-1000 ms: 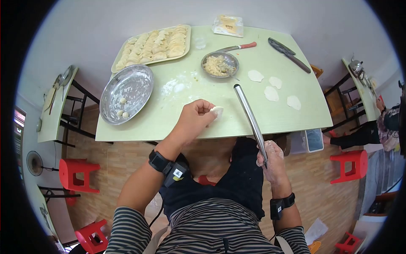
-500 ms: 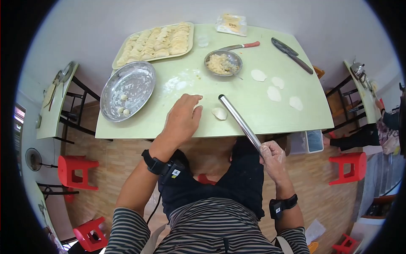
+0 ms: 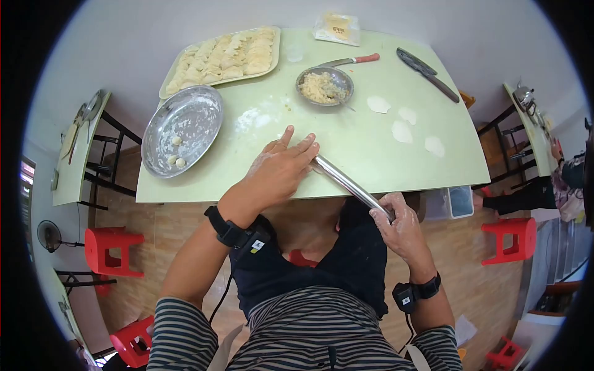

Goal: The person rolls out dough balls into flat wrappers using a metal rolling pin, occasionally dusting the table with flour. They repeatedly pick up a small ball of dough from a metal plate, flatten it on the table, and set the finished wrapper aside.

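Observation:
My right hand (image 3: 402, 229) is closed around the near end of a shiny metal rolling pin (image 3: 351, 187), just off the table's front edge. The pin slants up and left over the table. At its far end lies my left hand (image 3: 283, 166), palm down with its fingers stretched and apart. That hand covers the pin's tip and most of a small dough piece, of which only a sliver shows. Several flat dough wrappers (image 3: 401, 132) lie to the right. Further back sits a metal bowl of filling (image 3: 324, 87). A round floured pan (image 3: 199, 105) on the left holds a few dough balls (image 3: 176, 141).
A tray (image 3: 276, 57) of folded dumplings stands at the back left. Behind the bowl lies a red-handled knife (image 3: 365, 58); a dark-handled utensil (image 3: 440, 89) is at the right. Red stools (image 3: 508, 238) stand on both sides. A person (image 3: 544, 191) is at the far right.
My left hand has moved right over the dough piece and spread its fingers. The rolling pin's far end has come down toward that hand. My right hand keeps its hold.

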